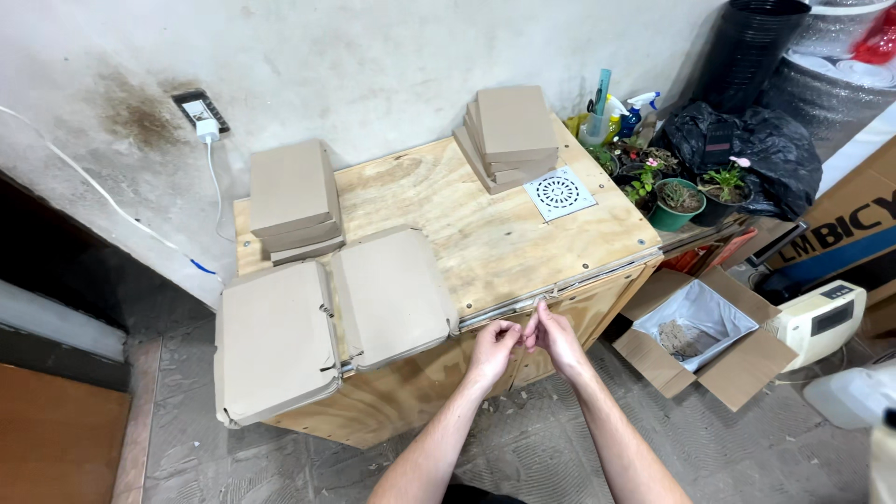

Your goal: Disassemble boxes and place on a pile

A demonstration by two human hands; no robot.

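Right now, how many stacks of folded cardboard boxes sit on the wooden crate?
2: one stack at the crate's back left by the wall, the other stack at its back right beside the white drain grate.

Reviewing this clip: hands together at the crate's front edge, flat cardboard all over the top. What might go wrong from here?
1. The unfolded cardboard sheets overhang the wooden crate edge; a nudge might tip them off.
2. Left hand and right hand pinch something tiny; it may drop.
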